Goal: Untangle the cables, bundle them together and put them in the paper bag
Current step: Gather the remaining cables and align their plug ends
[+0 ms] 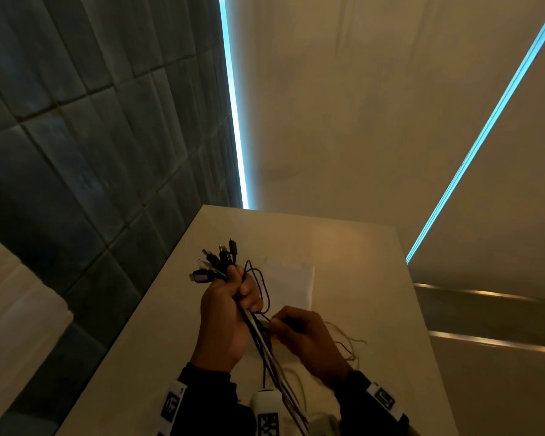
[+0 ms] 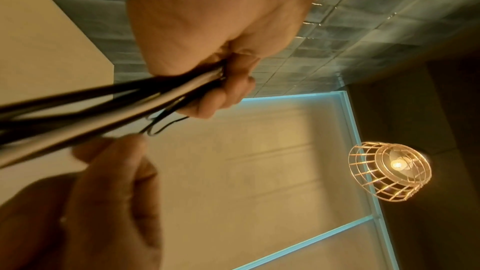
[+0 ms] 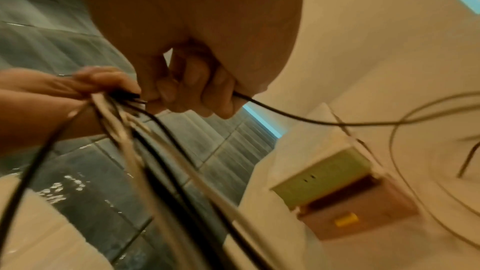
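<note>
My left hand is fisted around the gathered bunch of black and pale cables at lower centre of the head view, plug ends fanned out above my knuckles so the connectors line up and the bunch stays together. My right hand, just right of it, pinches one thin dark cable between curled fingers; I judge I'm feeding that strand around the bunch to tie it. Its loose tail trails off right in the right wrist view, with more thin strands lying on the pale surface. The flat white paper bag lies on the surface just beyond my hands, close for the drop-in. Bundling is underway, bagging not yet done; the risk is the plugs slipping out.
</note>
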Demonstrator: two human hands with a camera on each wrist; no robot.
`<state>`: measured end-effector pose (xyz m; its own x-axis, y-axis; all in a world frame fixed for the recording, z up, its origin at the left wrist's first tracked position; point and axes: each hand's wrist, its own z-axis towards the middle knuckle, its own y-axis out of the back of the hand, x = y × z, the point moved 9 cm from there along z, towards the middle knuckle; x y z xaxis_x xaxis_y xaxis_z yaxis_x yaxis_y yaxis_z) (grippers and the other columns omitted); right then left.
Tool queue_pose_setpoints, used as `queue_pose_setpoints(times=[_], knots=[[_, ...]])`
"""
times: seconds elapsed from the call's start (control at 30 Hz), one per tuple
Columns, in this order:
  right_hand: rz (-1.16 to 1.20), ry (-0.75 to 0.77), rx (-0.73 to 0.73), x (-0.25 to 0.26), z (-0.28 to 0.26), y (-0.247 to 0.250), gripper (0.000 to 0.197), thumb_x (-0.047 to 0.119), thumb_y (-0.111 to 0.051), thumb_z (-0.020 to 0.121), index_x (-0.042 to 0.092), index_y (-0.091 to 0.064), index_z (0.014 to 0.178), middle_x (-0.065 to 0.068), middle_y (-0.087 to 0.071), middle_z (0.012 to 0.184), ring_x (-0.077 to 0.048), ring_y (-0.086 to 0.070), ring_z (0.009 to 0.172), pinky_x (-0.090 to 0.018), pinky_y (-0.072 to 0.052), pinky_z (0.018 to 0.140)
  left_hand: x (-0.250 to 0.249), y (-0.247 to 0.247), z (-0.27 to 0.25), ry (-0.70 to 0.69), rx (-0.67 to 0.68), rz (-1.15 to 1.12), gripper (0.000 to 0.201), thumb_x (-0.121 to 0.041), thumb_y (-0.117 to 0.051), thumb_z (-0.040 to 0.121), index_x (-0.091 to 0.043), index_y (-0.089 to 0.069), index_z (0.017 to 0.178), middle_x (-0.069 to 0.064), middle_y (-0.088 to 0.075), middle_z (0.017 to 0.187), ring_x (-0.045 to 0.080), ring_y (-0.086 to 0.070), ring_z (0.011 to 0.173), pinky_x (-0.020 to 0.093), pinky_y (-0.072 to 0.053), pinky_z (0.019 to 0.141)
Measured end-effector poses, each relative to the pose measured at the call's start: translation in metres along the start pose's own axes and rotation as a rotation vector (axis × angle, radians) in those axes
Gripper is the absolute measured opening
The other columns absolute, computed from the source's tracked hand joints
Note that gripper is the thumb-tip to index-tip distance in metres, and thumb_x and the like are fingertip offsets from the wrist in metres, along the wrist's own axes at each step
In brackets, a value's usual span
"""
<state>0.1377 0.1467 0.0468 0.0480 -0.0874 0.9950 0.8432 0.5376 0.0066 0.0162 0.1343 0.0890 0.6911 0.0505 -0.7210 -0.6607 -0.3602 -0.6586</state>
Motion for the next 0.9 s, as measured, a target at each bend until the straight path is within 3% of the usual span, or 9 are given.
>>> queue_pose_setpoints(times=[0.1,0.27,0.37,0.5,0.7,0.83,0.9], knots=[[-0.07,-0.043,-0.018,-0.033,-0.007,0.009,0.022,0.021,-0.06,0.093,0.014,-0.065,0.073,0.012,-0.052,0.056,0.0,-0.043,0.053,-0.015,-0.035,0.055,0.0,-0.002,0.0,-0.022,0.047,0.044,0.029,-0.024,-0.034,0.102,-0.015,-0.042,0.076,-0.006,-0.033,0.054,0.006,-0.023,0.043,0.021,-0.024,0.042],[-0.119,-0.109,-0.062,-0.083,-0.015,0.023,0.028,0.025,-0.059,0.091,0.009,-0.064,0.068,0.009,-0.048,0.053,-0.004,-0.041,0.051,-0.018,-0.034,0.053,0.001,-0.006,-0.001,-0.015,0.092,0.077,0.027,-0.025,-0.035,0.1,-0.014,-0.042,0.076,-0.007,-0.031,0.052,0.006,-0.021,0.042,0.022,-0.021,0.042],[-0.132,-0.171,-0.106,-0.11,-0.019,0.031,0.028,0.036,-0.059,0.085,0.019,-0.064,0.063,0.008,-0.051,0.053,-0.005,-0.044,0.051,-0.021,-0.036,0.053,0.0,-0.007,-0.003,-0.019,0.086,0.085,0.028,-0.024,-0.035,0.1,-0.014,-0.042,0.075,-0.006,-0.03,0.053,0.006,-0.021,0.042,0.022,-0.021,0.042],[-0.178,-0.225,-0.11,-0.134,-0.024,0.034,0.029,0.019,-0.059,0.091,0.023,-0.062,0.062,0.003,-0.057,0.06,-0.004,-0.047,0.054,-0.022,-0.039,0.057,-0.006,-0.008,-0.007,-0.031,0.069,0.093,0.027,-0.025,-0.035,0.1,-0.013,-0.042,0.077,-0.006,-0.031,0.052,0.006,-0.021,0.041,0.021,-0.023,0.041],[-0.286,-0.374,-0.137,-0.165,-0.042,0.048,0.034,0.017,-0.057,0.093,0.022,-0.06,0.059,0.006,-0.055,0.055,-0.004,-0.047,0.054,-0.024,-0.039,0.057,-0.011,-0.01,-0.01,-0.042,0.087,0.081,0.027,-0.026,-0.036,0.099,-0.014,-0.041,0.076,-0.006,-0.031,0.052,0.006,-0.021,0.041,0.021,-0.021,0.041],[-0.383,-0.395,-0.222,-0.142,-0.056,0.066,0.033,0.021,-0.056,0.094,0.016,-0.062,0.062,0.004,-0.056,0.054,-0.005,-0.049,0.053,-0.027,-0.042,0.057,-0.015,-0.011,-0.013,-0.05,0.101,0.096,0.024,-0.027,-0.04,0.095,-0.014,-0.04,0.075,-0.007,-0.031,0.051,0.006,-0.021,0.041,0.022,-0.02,0.042],[-0.354,-0.288,-0.294,-0.103,-0.063,0.09,0.029,0.013,-0.056,0.094,0.01,-0.063,0.066,0.004,-0.05,0.051,-0.003,-0.043,0.049,-0.019,-0.037,0.05,-0.019,-0.008,-0.013,-0.061,0.09,0.109,0.024,-0.027,-0.039,0.095,-0.014,-0.04,0.075,-0.007,-0.031,0.051,0.005,-0.022,0.04,0.022,-0.02,0.042]])
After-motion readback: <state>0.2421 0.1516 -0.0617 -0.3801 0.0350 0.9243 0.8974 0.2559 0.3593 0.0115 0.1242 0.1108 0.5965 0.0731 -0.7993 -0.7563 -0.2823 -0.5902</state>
